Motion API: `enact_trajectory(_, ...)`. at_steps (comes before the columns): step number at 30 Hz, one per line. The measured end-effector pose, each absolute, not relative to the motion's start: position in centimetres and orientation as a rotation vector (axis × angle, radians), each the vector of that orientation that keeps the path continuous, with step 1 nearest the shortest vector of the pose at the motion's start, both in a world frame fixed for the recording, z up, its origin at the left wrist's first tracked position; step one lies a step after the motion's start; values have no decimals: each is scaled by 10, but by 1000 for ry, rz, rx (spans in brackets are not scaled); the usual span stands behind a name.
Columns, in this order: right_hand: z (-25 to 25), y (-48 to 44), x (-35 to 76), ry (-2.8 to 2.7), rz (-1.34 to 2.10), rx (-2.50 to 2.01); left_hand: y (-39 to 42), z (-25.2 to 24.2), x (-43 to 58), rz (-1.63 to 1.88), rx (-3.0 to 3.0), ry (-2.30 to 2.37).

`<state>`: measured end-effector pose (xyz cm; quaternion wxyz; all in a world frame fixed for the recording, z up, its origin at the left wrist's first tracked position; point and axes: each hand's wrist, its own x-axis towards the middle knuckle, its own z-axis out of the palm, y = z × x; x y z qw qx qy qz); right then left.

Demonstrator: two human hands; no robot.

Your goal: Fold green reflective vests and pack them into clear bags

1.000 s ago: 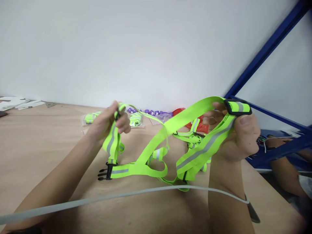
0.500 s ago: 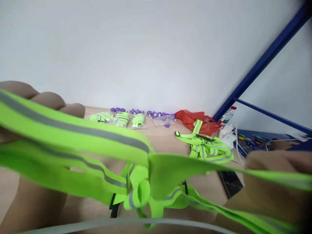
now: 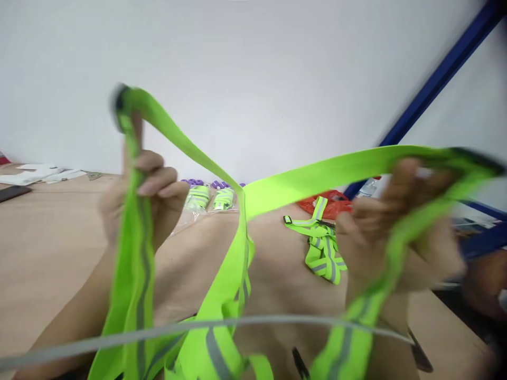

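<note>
A neon yellow-green reflective strap vest (image 3: 285,195) with grey stripes is raised in front of me, its straps spread in a Y from a middle joint. My left hand (image 3: 158,184) has its index finger up inside one strap loop, the other fingers curled; a blurred black buckle (image 3: 120,105) sits at that loop's top. On the other side my right hand (image 3: 376,227), smeared by motion, holds the second loop up, near another dark buckle (image 3: 477,158). Lower straps hang down past the bottom edge. A second reflective strap vest (image 3: 327,253) lies loose on the table between the hands.
Bagged rolled straps (image 3: 198,196) and small purple items (image 3: 217,184) line the wall side of the table (image 3: 190,264). A red plastic bag (image 3: 332,203) lies behind. White papers (image 3: 47,173) and a dark flat object (image 3: 13,192) are at left. A blue frame (image 3: 431,79) slants at right.
Both hands have moved up and away from my face, lifting the vest's straps into two raised loops. The view has shifted so more of the table's left side shows.
</note>
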<state>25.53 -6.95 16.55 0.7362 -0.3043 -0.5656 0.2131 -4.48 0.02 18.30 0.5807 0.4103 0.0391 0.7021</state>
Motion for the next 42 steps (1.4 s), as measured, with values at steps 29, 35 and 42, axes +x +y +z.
enact_trajectory(29, 41, 69, 285, -1666, 735, -1248, 92, 97, -26, 588, 2166, 1024)
enact_trajectory(35, 62, 26, 292, -1755, 667, -1555, 39, 158, -60, 172, 2557, 938)
enact_trajectory(42, 52, -32, 287, -2044, 1325, -1759, -16, 159, -37, -21, 2575, 696)
